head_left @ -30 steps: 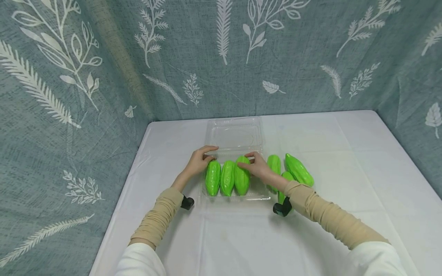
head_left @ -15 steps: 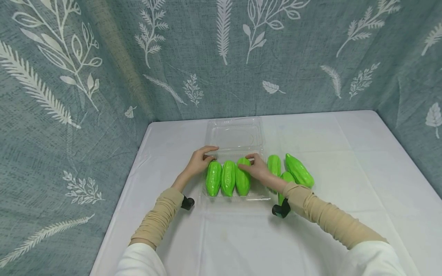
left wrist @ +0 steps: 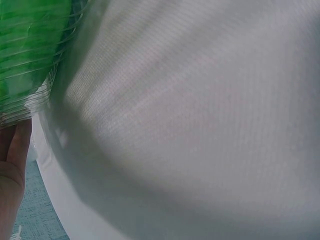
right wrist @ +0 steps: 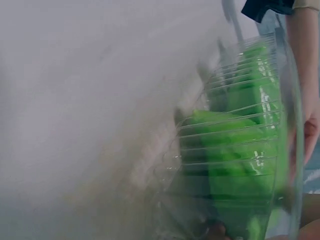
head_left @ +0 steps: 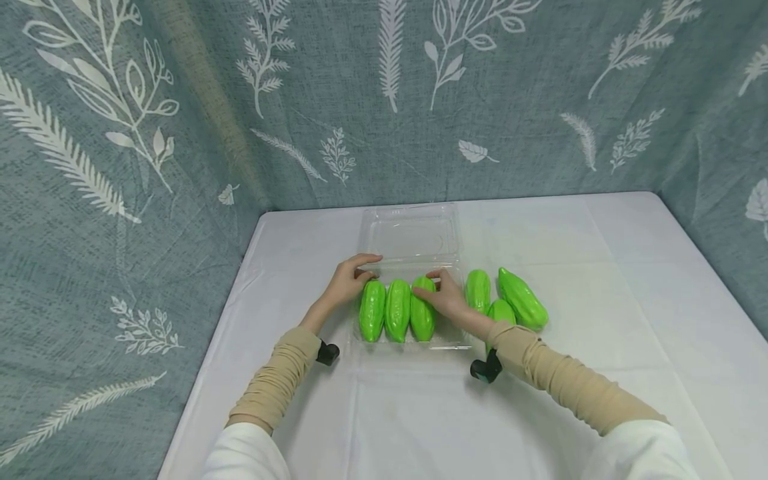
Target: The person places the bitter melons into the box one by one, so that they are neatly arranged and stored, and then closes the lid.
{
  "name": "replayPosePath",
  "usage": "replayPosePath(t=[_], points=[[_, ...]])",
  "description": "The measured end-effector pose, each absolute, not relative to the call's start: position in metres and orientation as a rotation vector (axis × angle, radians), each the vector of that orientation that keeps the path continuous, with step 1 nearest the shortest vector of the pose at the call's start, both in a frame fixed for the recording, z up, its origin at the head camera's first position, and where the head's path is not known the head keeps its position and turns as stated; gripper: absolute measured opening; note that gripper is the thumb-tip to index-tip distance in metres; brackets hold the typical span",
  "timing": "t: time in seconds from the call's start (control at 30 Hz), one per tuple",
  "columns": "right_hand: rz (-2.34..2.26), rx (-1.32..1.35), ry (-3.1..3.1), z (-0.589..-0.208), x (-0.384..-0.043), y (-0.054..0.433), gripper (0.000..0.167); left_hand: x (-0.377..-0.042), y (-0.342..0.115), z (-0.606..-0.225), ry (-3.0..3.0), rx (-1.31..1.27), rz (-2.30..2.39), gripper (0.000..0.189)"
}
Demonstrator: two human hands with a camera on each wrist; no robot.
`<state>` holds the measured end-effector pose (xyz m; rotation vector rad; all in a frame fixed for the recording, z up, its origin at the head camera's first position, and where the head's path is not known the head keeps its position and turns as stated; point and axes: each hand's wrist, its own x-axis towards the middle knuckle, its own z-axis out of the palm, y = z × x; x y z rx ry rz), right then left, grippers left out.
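Note:
Three knobbly green bitter melons lie side by side in a clear plastic box [head_left: 447,337], a left one [head_left: 373,317], a middle one [head_left: 398,317] and a right one [head_left: 423,317]. My right hand [head_left: 447,297] holds the right bitter melon near its far end, thumb on top and fingers on the far side. At the box's far left corner is my left hand [head_left: 346,281], index finger stretched along the hinge side and thumb by the left bitter melon's tip. In the left wrist view, its fingers [left wrist: 19,142] touch the box's edge.
Behind, the box's clear lid [head_left: 411,233] lies folded back. Right of the box are three more bitter melons: one upright in view [head_left: 478,290], one slanted [head_left: 522,300], one partly hidden [head_left: 501,311] by my right forearm. A white cloth covers the table [head_left: 396,413]; patterned curtains hang around it.
The right bitter melon's far end has come slightly toward me and settled lower in the box, with my right hand on it. My right wrist has shifted a little nearer; the left hand stays.

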<state>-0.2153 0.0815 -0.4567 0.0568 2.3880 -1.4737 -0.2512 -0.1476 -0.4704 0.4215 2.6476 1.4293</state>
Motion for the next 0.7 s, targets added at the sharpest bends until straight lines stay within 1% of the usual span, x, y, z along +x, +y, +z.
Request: replayPosePath(t=[0.7], points=[[-1.475,0.053,2.382,-0.4561,-0.2149,0.0817,0.057,-0.2490,-0.1473,-0.4679,2.665,0.449,1.422,0.038]])
